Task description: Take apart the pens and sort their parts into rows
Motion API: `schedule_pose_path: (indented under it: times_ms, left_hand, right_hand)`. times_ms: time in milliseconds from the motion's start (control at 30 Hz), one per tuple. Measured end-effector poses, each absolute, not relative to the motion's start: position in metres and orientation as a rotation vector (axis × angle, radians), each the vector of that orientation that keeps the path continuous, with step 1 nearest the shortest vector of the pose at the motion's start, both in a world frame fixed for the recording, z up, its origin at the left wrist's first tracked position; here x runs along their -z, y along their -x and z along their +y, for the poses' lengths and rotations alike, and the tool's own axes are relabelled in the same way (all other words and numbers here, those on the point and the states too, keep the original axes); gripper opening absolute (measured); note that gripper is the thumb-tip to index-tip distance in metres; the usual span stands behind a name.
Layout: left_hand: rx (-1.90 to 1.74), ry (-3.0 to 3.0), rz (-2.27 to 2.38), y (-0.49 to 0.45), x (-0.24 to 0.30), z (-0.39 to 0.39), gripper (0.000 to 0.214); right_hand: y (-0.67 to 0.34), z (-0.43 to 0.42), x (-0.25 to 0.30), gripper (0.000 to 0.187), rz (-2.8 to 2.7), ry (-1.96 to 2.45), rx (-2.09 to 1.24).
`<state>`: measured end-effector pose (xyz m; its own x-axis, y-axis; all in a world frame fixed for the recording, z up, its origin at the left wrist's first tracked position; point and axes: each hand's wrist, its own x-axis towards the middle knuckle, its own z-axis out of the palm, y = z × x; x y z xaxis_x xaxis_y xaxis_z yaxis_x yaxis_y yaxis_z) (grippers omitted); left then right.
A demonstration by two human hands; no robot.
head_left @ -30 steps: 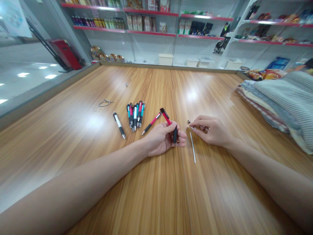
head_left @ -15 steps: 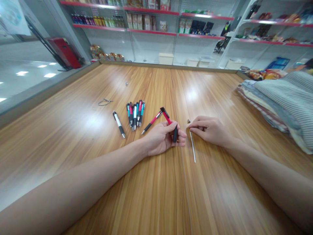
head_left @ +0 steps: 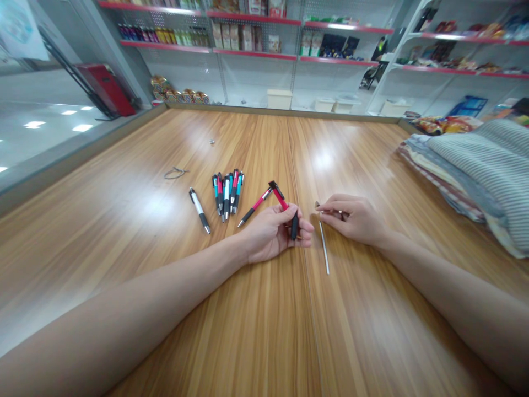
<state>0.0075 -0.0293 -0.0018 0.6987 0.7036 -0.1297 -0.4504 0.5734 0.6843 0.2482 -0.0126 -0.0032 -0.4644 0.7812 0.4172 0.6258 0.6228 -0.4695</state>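
Observation:
My left hand (head_left: 275, 234) is closed around a pink pen (head_left: 280, 198) with a black clip and black grip. It holds the pen tilted, clip end up and away from me. My right hand (head_left: 351, 218) rests on the table with thumb and forefinger pinched at a small metal pen tip (head_left: 317, 204). Just below those fingertips a thin white refill (head_left: 324, 248) lies on the wood. Beyond my left hand lies another pink pen (head_left: 254, 208), its upper end near the held pen's clip.
Several pens (head_left: 226, 196) lie bunched to the left, with a white pen (head_left: 199, 210) beside them. Farther off are a grey cord loop (head_left: 176, 173) and a small metal piece (head_left: 212, 142). Folded cloths (head_left: 467, 176) are stacked at the right. A raised rim (head_left: 248, 109) edges the table.
The fingers of my right hand have shifted slightly off the refill's upper end to the small pen tip, which now sits at a different angle. My left hand keeps its hold.

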Motion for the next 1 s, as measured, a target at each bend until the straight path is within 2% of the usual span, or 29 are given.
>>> schedule_pose_path:
  times_ms: [367,1000]
  left_hand:
    - [-0.711,-0.661,0.415,-0.007,0.004,-0.029,0.02]
    - [-0.722,-0.665,0.401,-0.006,0.005,-0.029,0.017]
  right_hand:
    - [-0.258,-0.015,0.003,0.016,-2.478,0.779,-0.543]
    - [-0.265,-0.006,0.003,0.015,-2.508,0.707,-0.57]
